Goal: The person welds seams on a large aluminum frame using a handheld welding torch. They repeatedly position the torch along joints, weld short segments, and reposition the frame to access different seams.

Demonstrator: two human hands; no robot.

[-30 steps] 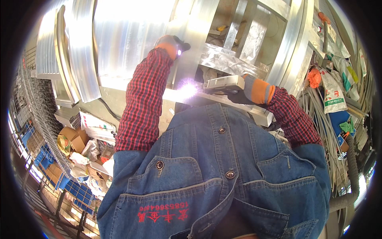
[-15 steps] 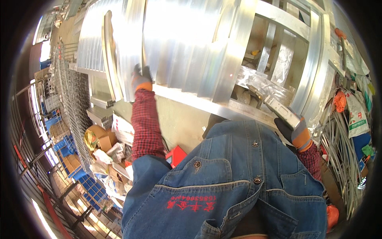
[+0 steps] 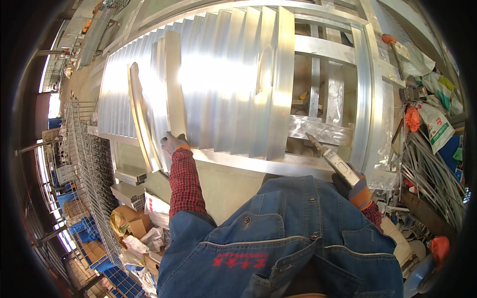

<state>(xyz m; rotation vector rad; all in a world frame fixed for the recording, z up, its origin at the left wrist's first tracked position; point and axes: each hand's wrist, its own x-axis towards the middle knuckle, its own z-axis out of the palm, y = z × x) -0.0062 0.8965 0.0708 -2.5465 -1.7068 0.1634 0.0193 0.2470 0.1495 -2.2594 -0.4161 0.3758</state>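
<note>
My gloved left hand (image 3: 175,142) is at the near end of a long flat metal strip (image 3: 175,89), its fingers closed around that end. The strip lies across ribbed, shiny metal slats (image 3: 223,99). A second, narrower metal strip (image 3: 140,119) rests on the slats just to the left. My gloved right hand (image 3: 352,185) grips a slim, pale-bodied power tool with a pointed dark tip (image 3: 339,164). Its tip points away from me, over the open part of a metal frame (image 3: 328,48) right of the slats. Bright glare washes out the middle of the slats.
On the left stand stacked wire mesh panels (image 3: 84,164), metal channel pieces (image 3: 130,193) and a cardboard box (image 3: 140,223) among bags. To the right lie a bundle of thin metal strips (image 3: 430,174), a white printed sack (image 3: 432,126) and an orange bag (image 3: 412,119).
My left hand has come nearer to my body, now at the strip's near end. My view has shifted, showing more of the slats' far side. The right hand still holds the tool.
</note>
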